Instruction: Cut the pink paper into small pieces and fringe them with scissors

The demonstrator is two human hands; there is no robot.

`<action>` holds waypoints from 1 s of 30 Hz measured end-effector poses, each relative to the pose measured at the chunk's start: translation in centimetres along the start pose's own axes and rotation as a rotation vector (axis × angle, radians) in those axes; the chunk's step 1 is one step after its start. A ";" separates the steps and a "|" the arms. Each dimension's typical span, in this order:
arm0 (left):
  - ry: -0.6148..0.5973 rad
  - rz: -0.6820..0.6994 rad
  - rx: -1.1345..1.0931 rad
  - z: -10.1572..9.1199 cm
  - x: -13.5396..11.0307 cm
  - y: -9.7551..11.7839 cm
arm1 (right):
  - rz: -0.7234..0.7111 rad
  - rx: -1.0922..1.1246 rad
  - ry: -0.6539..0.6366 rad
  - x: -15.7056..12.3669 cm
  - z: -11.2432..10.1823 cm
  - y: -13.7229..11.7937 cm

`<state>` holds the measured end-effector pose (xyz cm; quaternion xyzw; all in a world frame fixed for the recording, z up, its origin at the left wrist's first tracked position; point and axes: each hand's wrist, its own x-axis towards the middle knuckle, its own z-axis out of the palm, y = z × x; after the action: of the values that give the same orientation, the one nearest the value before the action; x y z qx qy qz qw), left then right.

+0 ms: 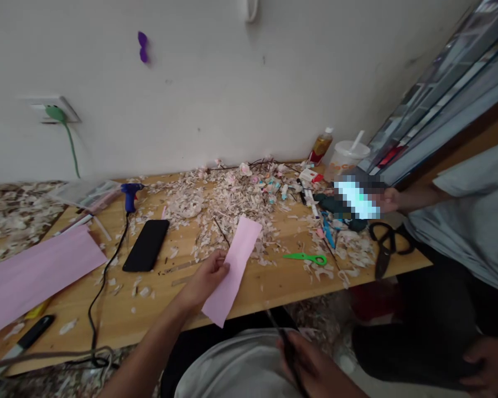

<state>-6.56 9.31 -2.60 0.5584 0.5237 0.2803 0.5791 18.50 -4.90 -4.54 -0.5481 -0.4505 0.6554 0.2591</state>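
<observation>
My left hand (207, 276) pinches a strip of pink crepe paper (238, 254) by its left edge. The strip slants upright over the table's front edge. Low in front of my body, my right hand (305, 359) is closed round a long black tool (285, 344) with a narrow, blade-like end. Motion blurs that tool, so its exact kind is unclear. It stays apart from the pink strip. Bright green scissors (307, 258) lie on the table to the right of the strip. A black phone (146, 246) lies to the left of my left hand.
Paper scraps (232, 204) litter the wooden table (157, 309). A blue glue gun (130, 196) trails a black cord, beside a larger pink sheet (37, 271). At right are black scissors (385, 249), a drink cup (346, 157), a bottle (321, 145) and a seated person holding a lit, blurred-out object.
</observation>
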 end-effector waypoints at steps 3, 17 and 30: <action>-0.019 0.032 0.086 -0.1 -0.3 0.2 | 0.009 -0.092 -0.102 0.0 1.3 0.2; -0.235 -0.101 0.313 -0.7 -1.1 2.4 | -0.084 -0.121 -0.149 4.2 1.5 -2.8; -0.290 -0.362 0.086 -1.1 -1.5 1.7 | -0.064 -0.142 -0.095 4.5 2.1 -3.6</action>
<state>-7.63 8.68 -0.40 0.5140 0.5382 0.0660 0.6647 14.74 -0.10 -3.56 -0.5185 -0.5250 0.6385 0.2188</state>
